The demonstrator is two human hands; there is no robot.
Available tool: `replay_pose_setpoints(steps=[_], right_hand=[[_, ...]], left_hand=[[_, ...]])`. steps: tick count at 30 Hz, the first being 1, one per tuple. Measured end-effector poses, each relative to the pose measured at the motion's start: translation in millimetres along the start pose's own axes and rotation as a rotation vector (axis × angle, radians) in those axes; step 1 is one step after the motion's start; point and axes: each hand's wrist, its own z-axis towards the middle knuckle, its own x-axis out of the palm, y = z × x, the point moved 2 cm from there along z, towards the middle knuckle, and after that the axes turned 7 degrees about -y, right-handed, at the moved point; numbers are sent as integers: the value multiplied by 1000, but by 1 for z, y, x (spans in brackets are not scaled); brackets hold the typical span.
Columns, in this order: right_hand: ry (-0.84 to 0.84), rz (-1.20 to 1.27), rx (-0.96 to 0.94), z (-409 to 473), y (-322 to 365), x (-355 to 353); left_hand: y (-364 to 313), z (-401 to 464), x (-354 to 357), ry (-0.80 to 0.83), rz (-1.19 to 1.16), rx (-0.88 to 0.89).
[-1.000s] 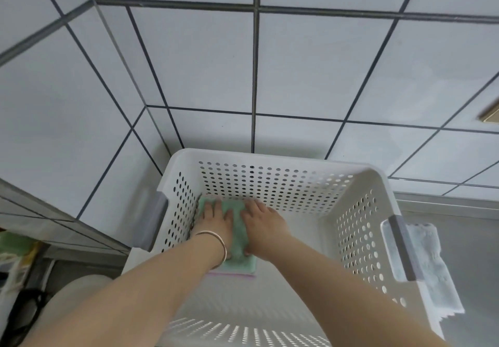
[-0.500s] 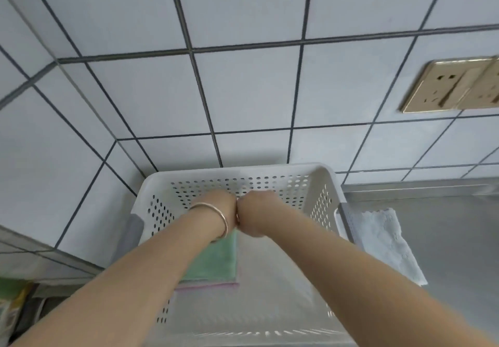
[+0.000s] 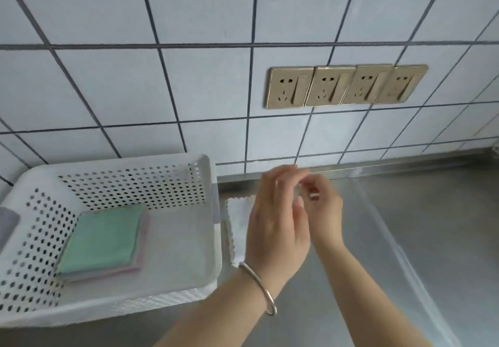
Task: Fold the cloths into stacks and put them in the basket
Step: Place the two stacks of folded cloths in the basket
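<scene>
your left hand [image 3: 275,228] hovers loosely uncurled, holding nothing. your right hand [image 3: 322,206] is blurred, can't tell its grip. white cloth [image 3: 239,228] lies on the bench [image 3: 405,238] under your left hand, beside the basket [image 3: 186,241] with the folded green stack [image 3: 102,238].

basket [image 3: 213,190] wall left, bare counter [image 3: 405,238] right

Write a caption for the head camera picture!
Folded cloth stack in white basket; both hands above white cloth.

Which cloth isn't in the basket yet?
The white cloth lies on the counter beside the basket, while the green cloth sits inside, stacked.
</scene>
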Motion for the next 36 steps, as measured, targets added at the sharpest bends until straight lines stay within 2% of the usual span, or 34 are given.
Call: replay_pose_setpoints(steps=[2, 4, 6, 8, 11, 14, 18, 21, 24, 26, 29, 33, 36], right_hand=[[78, -28, 94, 3, -22, 3], [232, -97, 249, 7, -49, 12], [373, -197, 380, 8, -77, 23], [488, -288, 437, 8, -102, 37], [586, -329, 531, 9, -126, 58], [600, -358, 617, 9, -137, 71], [603, -281, 737, 10, -149, 81], [617, -175, 853, 10, -155, 83], [552, -20, 947, 10, -155, 78], [509, 14, 922, 14, -145, 65], [422, 71, 818, 27, -116, 33], [291, 132, 609, 48, -52, -21], [253, 251, 406, 50, 20, -47]], left_hand=[[32, -20, 33, -1, 44, -167], [74, -36, 55, 8, 153, -446], [113, -50, 66, 69, 327, -699], [139, -60, 67, 124, 507, -848], [162, -70, 66, 115, 601, -1011], [176, -74, 68, 93, 551, -1214], [186, -78, 73, 180, 603, -1290], [190, -75, 71, 144, 484, -1378], [187, -73, 69, 132, 332, -1494], [176, -68, 71, 127, 272, -1506], [144, -47, 77, 90, 198, -1418], [81, 4, 67, 33, 45, -1150], [28, 46, 25, -24, -9, -892]])
